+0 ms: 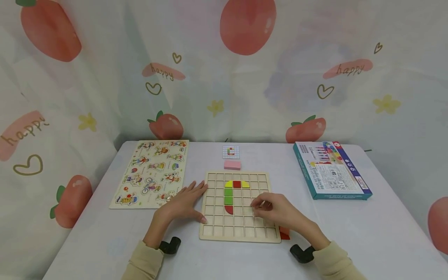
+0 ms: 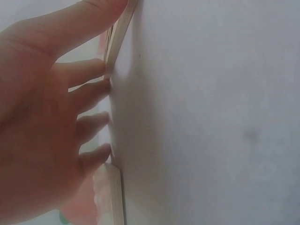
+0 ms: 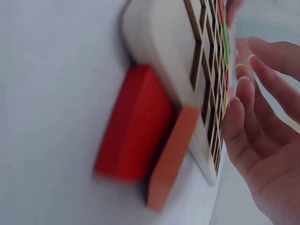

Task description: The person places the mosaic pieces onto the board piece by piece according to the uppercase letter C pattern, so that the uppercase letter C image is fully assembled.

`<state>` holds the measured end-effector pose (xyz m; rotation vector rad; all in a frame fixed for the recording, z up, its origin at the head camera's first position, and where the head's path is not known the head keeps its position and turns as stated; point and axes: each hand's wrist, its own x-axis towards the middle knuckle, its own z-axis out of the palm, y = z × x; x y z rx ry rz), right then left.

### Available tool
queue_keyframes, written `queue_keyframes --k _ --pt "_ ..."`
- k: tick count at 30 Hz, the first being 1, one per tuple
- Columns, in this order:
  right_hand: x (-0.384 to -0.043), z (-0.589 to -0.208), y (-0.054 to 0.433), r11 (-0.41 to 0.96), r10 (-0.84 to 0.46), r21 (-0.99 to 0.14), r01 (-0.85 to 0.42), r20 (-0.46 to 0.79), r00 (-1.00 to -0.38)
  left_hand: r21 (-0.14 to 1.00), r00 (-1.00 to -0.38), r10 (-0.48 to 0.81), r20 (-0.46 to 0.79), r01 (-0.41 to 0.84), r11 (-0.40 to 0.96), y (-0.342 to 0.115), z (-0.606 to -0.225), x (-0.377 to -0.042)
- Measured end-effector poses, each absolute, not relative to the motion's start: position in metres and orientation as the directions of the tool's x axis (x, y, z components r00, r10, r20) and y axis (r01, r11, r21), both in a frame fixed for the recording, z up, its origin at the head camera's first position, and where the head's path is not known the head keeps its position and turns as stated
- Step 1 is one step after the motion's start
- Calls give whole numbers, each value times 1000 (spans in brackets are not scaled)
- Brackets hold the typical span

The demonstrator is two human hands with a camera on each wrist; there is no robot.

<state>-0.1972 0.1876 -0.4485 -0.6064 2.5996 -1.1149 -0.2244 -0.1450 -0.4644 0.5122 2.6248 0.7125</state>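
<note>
A wooden grid board (image 1: 217,232) lies in the middle of the table. On it sit a red square (image 1: 237,184) between two rounded yellow pieces (image 1: 245,184), two green squares (image 1: 228,196) below the left one, and a red quarter-round piece (image 1: 229,210). My left hand (image 1: 183,202) lies with spread fingers at the board's left edge, thumb and index fingertip right at the rim. My right hand (image 1: 274,208) hovers over the board's right half, thumb and fingers bent toward each other. I cannot tell whether a small piece is between those fingertips.
Red (image 3: 136,126) and orange (image 3: 173,159) blocks lie by the board's right front corner. Beyond the board are a pink block (image 1: 232,165) and a pattern card (image 1: 231,152). A picture puzzle board (image 1: 150,175) lies left, a boxed set (image 1: 332,171) right.
</note>
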Motion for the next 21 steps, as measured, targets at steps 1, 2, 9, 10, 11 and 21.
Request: queue_keyframes --k 1,2,9,10,11,21 --pt "-196 -449 190 624 -460 -734 -268 -68 -885 538 -865 433 -254 245 806 -145 -464 -224" --pt "-195 -449 193 628 -455 -733 -261 -74 -888 538 -865 433 -254 246 806 -145 -464 -224" --pt "-185 -449 214 638 -447 -727 -253 -82 -891 538 -866 432 -253 246 807 -144 -464 -223" --pt "-184 -449 217 638 -447 -727 -254 -81 -891 537 -866 433 -252 247 807 -144 -464 -223" --pt "-182 -449 221 642 -443 -724 -253 -81 -893 536 -866 432 -250 248 807 -144 -464 -222" --pt "-172 -452 254 690 -426 -685 -233 -125 -896 535 -870 427 -244 247 808 -144 -463 -222"
